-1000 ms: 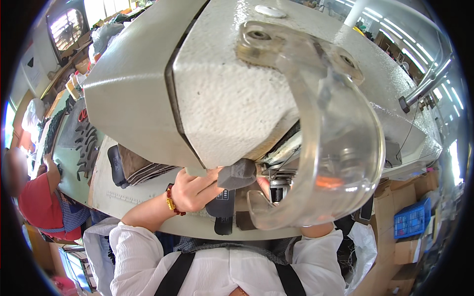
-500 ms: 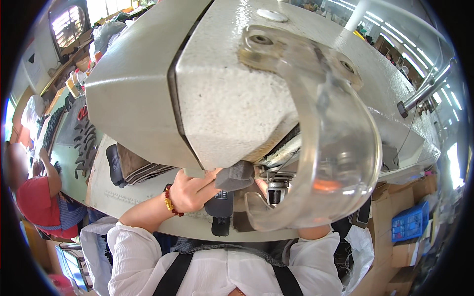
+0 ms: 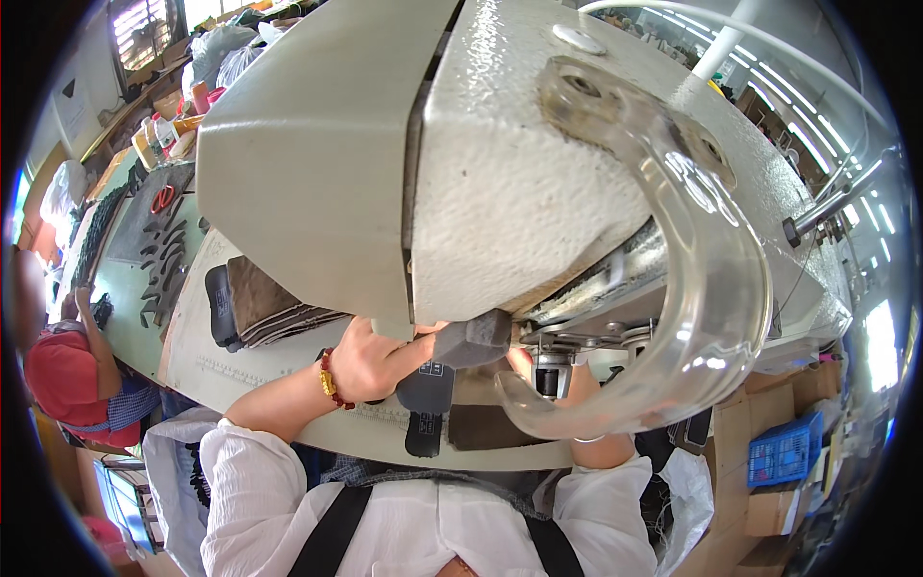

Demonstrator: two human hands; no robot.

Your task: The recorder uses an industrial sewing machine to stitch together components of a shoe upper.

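A large off-white sewing machine head [image 3: 529, 183] fills the middle of the view, with a curved clear plastic guard [image 3: 711, 288] on its right. Below its lower left corner, my left hand [image 3: 367, 363] is closed, its fingers bent and pointing right. Their tips pass behind the machine and a dark grey block [image 3: 476, 338], hiding whatever they hold. Beside them a black flat piece [image 3: 426, 392] with pale print lies over a similar one. My right hand [image 3: 582, 389] is beside the presser foot area [image 3: 551, 377], mostly covered by the guard; its grip is hidden.
Stacked brown striped pieces [image 3: 274, 303] lie left on the pale table [image 3: 216, 361], beside a black flat piece [image 3: 222, 306]. A brown flat piece [image 3: 492, 427] is at the front edge. Further left, a person in red [image 3: 72, 370] works at a green table. A blue crate [image 3: 784, 450] stands right.
The view has shifted, so the machine sits further right and shows more of its underside. My left hand stays by its corner. More of my right hand shows through the guard.
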